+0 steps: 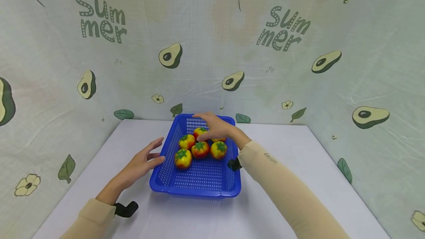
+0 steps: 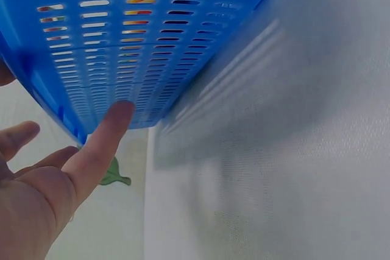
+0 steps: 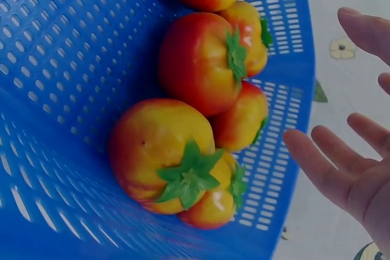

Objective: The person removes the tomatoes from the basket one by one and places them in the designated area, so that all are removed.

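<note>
- Six red-and-yellow fruits (image 1: 200,150) with green leafy tops are counted; all lie inside the basket, at the centre of the head frame.
- Basket (image 1: 196,192): blue, with slotted walls and a perforated floor; it stands on the white table (image 1: 282,139), its far rim near the table's upper edge in the frame.
- The fruits are grouped in the middle and upper part of the basket; the one at upper right of the group is partly hidden.
- Left hand (image 1: 141,163): left of centre, at the basket's left rim; fingers extended and spread, gripping nothing. One fingertip overlaps the slotted wall in the left wrist view; contact cannot be confirmed.
- Right hand (image 1: 217,126): upper centre, over the upper part of the basket and the fruits; fingers spread apart, gripping nothing. In the right wrist view it appears at the right edge, clear of the fruits.
- Sleeves (image 1: 282,180): beige, entering from lower left and lower right; dark lettering on the right one.
- Cloth (image 1: 199,21): pale, behind the table, printed with avocados, leaves and "summer".
</note>
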The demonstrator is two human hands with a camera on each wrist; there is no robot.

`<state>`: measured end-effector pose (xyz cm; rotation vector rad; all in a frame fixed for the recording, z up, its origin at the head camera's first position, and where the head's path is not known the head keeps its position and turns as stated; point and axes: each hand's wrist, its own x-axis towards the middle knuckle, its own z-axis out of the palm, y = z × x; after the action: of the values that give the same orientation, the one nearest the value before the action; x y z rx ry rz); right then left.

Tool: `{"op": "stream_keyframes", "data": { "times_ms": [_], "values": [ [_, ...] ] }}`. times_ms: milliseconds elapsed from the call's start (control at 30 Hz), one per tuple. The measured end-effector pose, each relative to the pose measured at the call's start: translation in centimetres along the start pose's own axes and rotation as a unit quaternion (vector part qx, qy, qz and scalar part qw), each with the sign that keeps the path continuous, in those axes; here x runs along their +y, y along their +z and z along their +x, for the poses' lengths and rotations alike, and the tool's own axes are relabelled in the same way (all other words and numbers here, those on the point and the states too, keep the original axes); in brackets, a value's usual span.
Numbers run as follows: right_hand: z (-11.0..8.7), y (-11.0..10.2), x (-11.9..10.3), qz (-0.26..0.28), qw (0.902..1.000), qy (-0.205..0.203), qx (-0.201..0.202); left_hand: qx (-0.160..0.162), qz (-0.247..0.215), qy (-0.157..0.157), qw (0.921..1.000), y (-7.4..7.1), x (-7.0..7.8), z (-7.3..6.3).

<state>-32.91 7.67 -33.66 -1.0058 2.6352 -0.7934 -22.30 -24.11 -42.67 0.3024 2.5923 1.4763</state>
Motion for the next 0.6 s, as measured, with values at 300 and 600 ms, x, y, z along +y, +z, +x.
{"op": "stream_keyframes", "data": {
  "times_ms": [300,600],
  "values": [
    [1.1,2.2,-0.8,-0.005,0.9993,-0.015,-0.034,-0.011,-0.035,-0.008,0.9993,0.1,-0.4,-0.1],
    [1.9,3.9,-1.6,0.005,0.9981,-0.027,-0.055,-0.027,-0.091,-0.016,0.9953,0.7,-0.8,0.0]
  ]
}}
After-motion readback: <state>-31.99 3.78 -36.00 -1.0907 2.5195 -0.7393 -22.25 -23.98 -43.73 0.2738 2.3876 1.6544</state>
